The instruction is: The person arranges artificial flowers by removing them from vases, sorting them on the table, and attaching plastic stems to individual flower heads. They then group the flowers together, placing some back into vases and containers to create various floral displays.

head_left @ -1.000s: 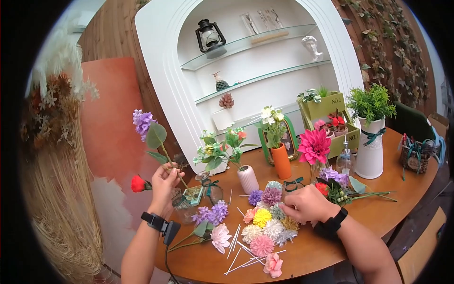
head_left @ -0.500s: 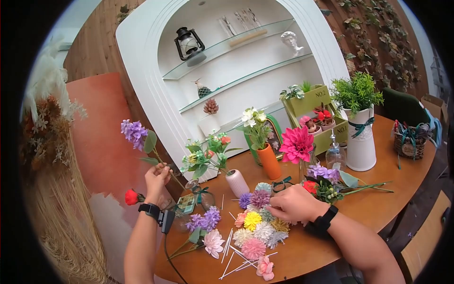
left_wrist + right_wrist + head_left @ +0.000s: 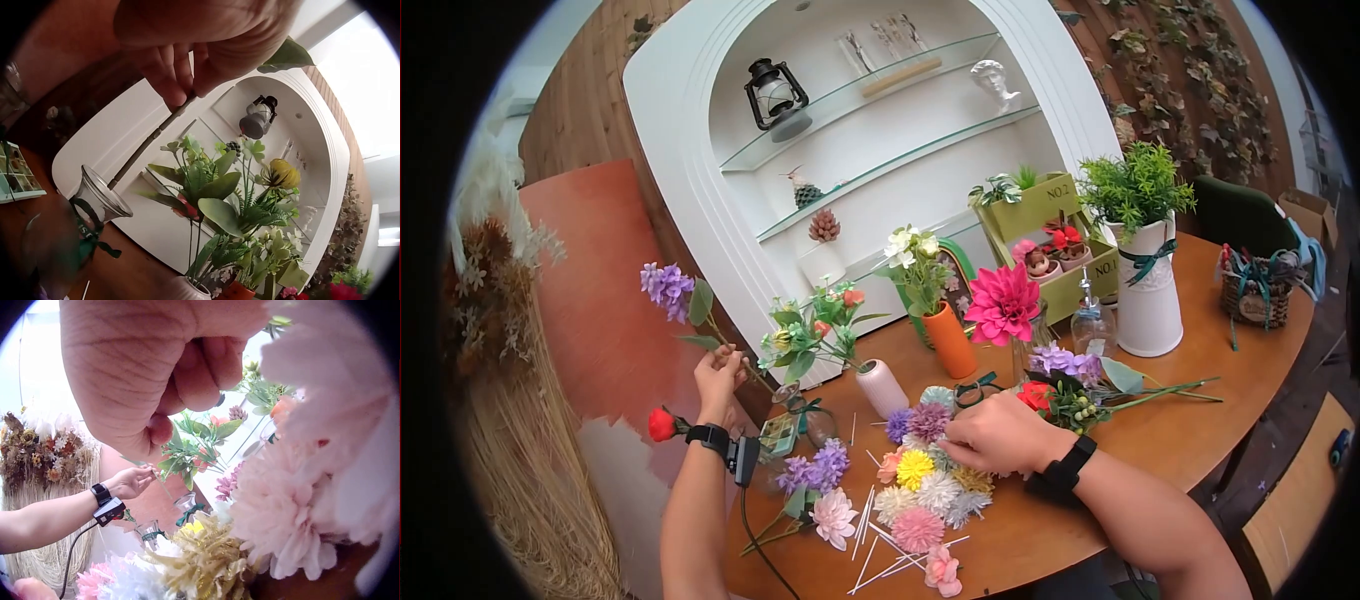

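Note:
My left hand point(image 3: 720, 380) pinches the stem of a purple flower point(image 3: 666, 290) with green leaves, raised at the left of the table. In the left wrist view, the stem's lower end point(image 3: 114, 183) is right at the flared mouth of a clear glass vase point(image 3: 106, 194) tied with dark green ribbon. Over a cluster of loose flower heads point(image 3: 940, 490), my right hand point(image 3: 1005, 435) stays with its fingers loosely curled, nothing showing between them. A gold flower head point(image 3: 203, 559) and a pale pink one point(image 3: 281, 512) lie close below it.
Beside the glass vase stand a pink ribbed vase point(image 3: 882, 390) and an orange vase point(image 3: 953, 345), both with flowers. White sticks point(image 3: 880, 540) lie scattered in front. Purple stems point(image 3: 815, 470) and a red rose point(image 3: 662, 424) are at the left; a white pitcher point(image 3: 1148, 300) stands right.
The head view has swung right, so the scene slides left. My left hand has brought the stem's end up to the glass vase's mouth. The right hand stays over the flower heads.

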`<state>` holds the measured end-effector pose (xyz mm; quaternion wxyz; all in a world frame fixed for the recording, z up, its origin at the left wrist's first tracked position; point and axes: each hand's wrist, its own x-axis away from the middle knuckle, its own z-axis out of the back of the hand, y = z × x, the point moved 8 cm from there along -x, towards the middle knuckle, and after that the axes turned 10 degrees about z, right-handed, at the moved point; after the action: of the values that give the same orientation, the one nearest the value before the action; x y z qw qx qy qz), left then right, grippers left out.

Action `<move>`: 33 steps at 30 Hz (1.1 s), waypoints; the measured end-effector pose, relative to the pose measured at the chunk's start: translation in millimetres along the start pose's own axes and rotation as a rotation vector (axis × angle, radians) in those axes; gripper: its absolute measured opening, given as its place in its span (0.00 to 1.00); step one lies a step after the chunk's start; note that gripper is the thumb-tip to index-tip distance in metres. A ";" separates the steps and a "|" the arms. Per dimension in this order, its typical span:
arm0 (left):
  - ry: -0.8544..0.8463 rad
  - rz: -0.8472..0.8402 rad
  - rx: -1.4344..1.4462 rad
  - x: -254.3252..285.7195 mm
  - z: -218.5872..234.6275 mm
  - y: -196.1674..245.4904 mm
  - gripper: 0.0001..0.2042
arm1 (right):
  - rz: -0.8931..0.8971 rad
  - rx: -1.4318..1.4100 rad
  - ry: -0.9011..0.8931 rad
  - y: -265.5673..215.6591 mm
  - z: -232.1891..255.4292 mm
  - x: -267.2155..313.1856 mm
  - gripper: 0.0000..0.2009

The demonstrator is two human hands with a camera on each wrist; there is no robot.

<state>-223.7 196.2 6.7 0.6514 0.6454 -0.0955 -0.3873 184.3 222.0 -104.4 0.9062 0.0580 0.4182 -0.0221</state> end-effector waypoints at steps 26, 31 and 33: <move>-0.023 0.026 -0.025 -1.1 -7.3 -7.7 0.09 | -0.019 -0.001 -0.032 1.1 -1.6 -0.5 0.12; -0.012 0.031 -0.062 3.5 -8.3 -6.9 0.09 | -0.023 0.001 -0.038 0.8 -1.2 -0.9 0.12; -0.005 0.030 -0.084 1.8 -8.1 -9.8 0.08 | -0.022 -0.005 -0.030 1.2 -1.1 -0.5 0.12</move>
<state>-221.2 202.6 -4.1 0.6835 0.6149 -0.0902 -0.3830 183.3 223.3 -104.6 0.9122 0.0506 0.4054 -0.0318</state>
